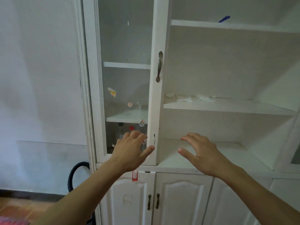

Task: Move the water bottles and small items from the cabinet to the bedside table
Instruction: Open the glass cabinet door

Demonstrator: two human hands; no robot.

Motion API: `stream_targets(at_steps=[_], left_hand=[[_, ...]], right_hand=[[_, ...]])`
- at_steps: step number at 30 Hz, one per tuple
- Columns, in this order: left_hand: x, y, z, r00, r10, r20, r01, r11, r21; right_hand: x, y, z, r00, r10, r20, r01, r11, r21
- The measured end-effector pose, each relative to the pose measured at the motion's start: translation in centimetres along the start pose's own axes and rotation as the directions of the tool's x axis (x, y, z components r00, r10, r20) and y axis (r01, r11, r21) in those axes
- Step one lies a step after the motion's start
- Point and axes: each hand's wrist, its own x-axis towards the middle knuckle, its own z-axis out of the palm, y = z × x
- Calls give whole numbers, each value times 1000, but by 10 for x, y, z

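A white cabinet fills the view, with open shelves on the right. On its left a glass door is closed, and behind the glass on the lowest shelf stand clear water bottles with a dark cap and a red cap. My left hand is raised in front of the lower glass, fingers spread, holding nothing. My right hand hovers open over the bare lowest open shelf. Whether either hand touches the cabinet I cannot tell.
A bronze handle sits on the door's right stile. Crumpled white paper lies on the middle open shelf, and a blue object on the top one. Lower cupboard doors are closed. A black hose loops at the left.
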Motion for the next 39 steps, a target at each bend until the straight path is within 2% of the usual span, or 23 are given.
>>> stream_targets(at_steps=[6,14,19,26,33,39], left_hand=[[61,3,19,999,-50,-18,51,999,11],[148,17,39,981,-181,-70,183,983,20],[182,28,43,962,-228,-148,234,972,28],[215,27,21,943,-193,-270,218,974,65],[240,29,-14,912,-109,-396,171,978,123],[263,32,-40,822,-97,-561,133,991,25]], right_hand=[[68,42,14,999,-44,7,43,998,42],[169,98,28,979,-203,-15,203,967,152],[218,107,25,952,-304,-48,307,935,179],[253,103,18,900,-410,-148,433,883,181],[287,92,-2,873,-435,-222,474,863,172],[303,79,-10,866,-433,-252,488,842,230]])
